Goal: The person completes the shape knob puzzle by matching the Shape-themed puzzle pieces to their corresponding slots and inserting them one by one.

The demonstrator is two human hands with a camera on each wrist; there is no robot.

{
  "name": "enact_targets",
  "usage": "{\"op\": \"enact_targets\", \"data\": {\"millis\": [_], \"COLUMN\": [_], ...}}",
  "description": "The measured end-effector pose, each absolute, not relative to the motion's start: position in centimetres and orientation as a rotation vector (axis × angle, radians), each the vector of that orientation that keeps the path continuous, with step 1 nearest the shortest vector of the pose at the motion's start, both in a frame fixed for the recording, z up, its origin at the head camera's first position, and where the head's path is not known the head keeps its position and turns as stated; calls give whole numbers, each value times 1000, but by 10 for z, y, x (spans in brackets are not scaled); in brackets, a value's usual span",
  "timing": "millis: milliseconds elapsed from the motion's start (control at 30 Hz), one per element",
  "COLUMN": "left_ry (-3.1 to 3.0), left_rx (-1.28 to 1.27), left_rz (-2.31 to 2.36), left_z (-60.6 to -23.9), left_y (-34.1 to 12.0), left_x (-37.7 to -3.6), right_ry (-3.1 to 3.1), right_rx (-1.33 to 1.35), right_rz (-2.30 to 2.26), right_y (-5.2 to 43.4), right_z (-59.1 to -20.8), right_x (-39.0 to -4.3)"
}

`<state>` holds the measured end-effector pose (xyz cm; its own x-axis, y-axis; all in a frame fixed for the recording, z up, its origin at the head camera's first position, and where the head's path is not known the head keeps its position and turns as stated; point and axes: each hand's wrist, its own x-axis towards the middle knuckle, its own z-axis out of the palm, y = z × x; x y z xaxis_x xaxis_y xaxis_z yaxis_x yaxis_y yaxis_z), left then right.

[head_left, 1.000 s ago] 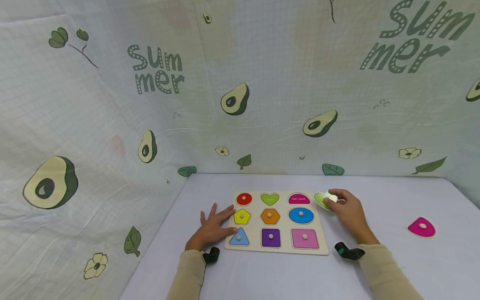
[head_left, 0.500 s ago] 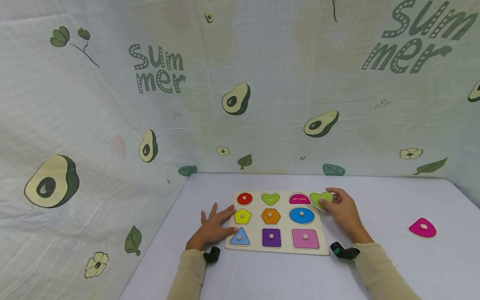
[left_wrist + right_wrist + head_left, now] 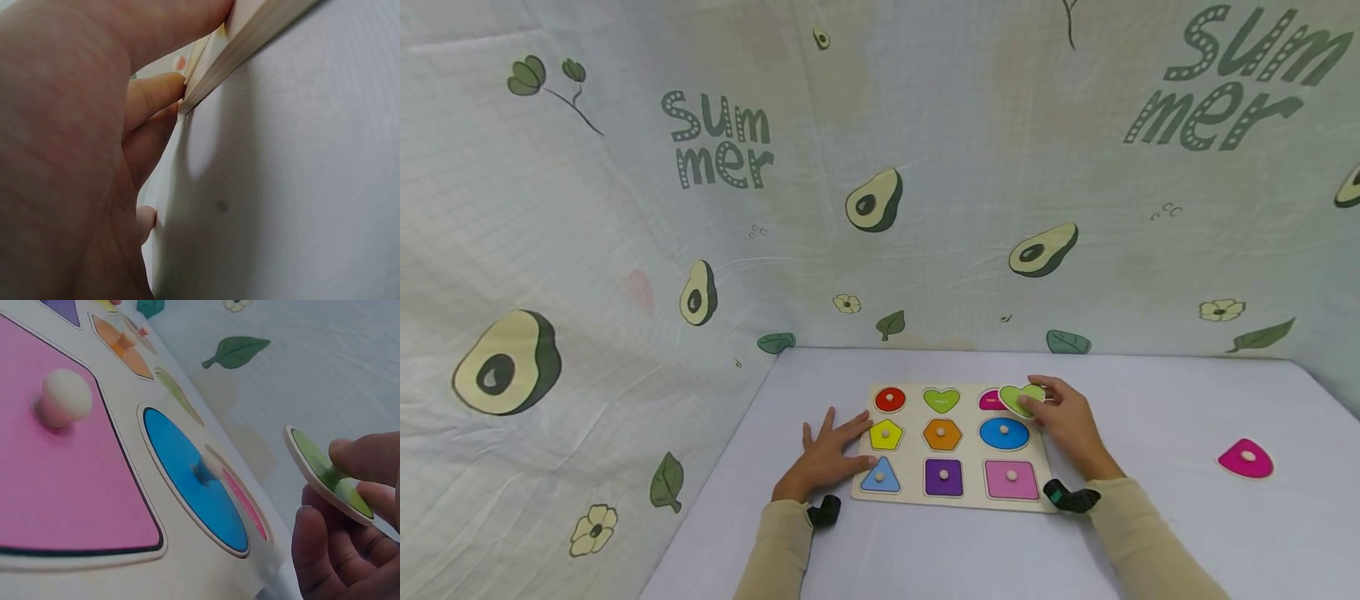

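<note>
Right hand [image 3: 1067, 417]: fingers pinch the green heart piece [image 3: 1021, 399] by its knob, held above the puzzle board's [image 3: 917, 492] magenta half-round recess.
Left hand [image 3: 827, 457]: fingers spread flat, released, pressing the board's left edge on the counter [image 3: 925, 550].
Right wrist view: heart [image 3: 328, 475] tilted, clear of the board, beyond the blue circle [image 3: 197, 481].
Head view only: magenta piece [image 3: 1246, 458] lying well apart on the right.

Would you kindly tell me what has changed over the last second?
The right hand has carried the green heart piece leftward, from the table beside the puzzle board to above its top-right slot; its grip on the peg is unchanged. The left hand still rests flat at the board's left edge, and the pink piece hasn't moved.
</note>
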<state>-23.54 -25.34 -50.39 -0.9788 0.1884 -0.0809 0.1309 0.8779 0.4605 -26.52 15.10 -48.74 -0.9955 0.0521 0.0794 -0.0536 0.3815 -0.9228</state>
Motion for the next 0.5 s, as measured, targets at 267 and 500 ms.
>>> {"op": "enact_targets", "data": {"millis": [267, 500], "left_ry": [2925, 2926], "left_rx": [257, 264], "left_rz": [707, 707], "left_z": [-504, -506], "left_y": [-254, -254], "left_x": [-236, -236], "right_ry": [-2494, -2490], "right_rx": [-31, -36], "right_rz": [1831, 1874], "right_y": [133, 121], "right_z": [-482, -480], "right_x": [-273, -286]}}
